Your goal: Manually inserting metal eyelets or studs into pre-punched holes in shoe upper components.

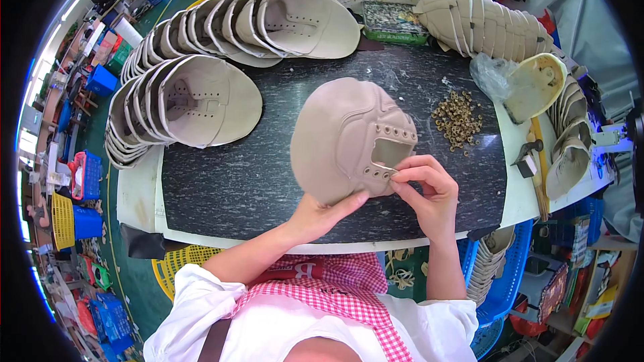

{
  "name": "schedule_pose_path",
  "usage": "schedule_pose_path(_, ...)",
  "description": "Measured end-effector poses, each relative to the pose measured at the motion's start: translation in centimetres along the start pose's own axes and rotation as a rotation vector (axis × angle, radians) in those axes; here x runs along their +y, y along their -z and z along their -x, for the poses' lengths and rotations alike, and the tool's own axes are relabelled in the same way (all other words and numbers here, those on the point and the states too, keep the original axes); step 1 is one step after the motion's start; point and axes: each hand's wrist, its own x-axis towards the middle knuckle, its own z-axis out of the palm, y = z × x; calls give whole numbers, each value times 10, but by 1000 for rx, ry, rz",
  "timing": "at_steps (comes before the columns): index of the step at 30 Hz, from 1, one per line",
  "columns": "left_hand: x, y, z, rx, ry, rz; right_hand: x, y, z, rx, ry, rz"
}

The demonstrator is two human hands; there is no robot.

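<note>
A beige shoe upper (322, 141) is raised over the dark tabletop mat, its rectangular lace opening facing up between two rows of metal-ringed holes. My left hand (329, 216) grips the upper's lower edge, thumb on top and fingers hidden beneath. At the end of the lower row of holes, my right hand (429, 191) pinches with thumb and forefinger. Whatever lies between those fingertips is too small and covered to make out. A loose pile of brass-coloured eyelets (458, 121) lies on the mat to the right of the upper.
Nested beige uppers (308, 20) form two rows at the left and far left. Another bundle (483, 23) lies at the far right. A clear plastic bag (492, 75), a pale dish-shaped piece (537, 87) and a hammer (528, 154) sit along the right. Blue baskets (510, 275) stand below the table.
</note>
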Motion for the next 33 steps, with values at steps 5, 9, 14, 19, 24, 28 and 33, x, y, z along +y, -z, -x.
schedule_pose_path(5, -8, 6, -8, -284, -139, 14, 12, -5, 10, -92, -113, -603)
schedule_pose_path(9, -6, 1, -8, -173, -9, 160, 7, 11, 11, 39, -62, 105)
schedule_pose_path(14, 2, -1, -14, -89, -32, 395, 30, 72, 8, 252, 152, 1169)
schedule_pose_path(19, 7, -3, -17, -77, -43, 429, 8, 43, 20, 297, 29, 512)
schedule_pose_path(24, 6, 0, -10, -110, -18, 329, -23, -1, -4, 91, 237, 167)
schedule_pose_path(28, -12, -2, -9, -200, -203, 5, -12, 5, 1, -30, -58, -24)
schedule_pose_path(33, -3, -9, -10, -270, -465, -346, 13, 8, 6, -71, 159, -193)
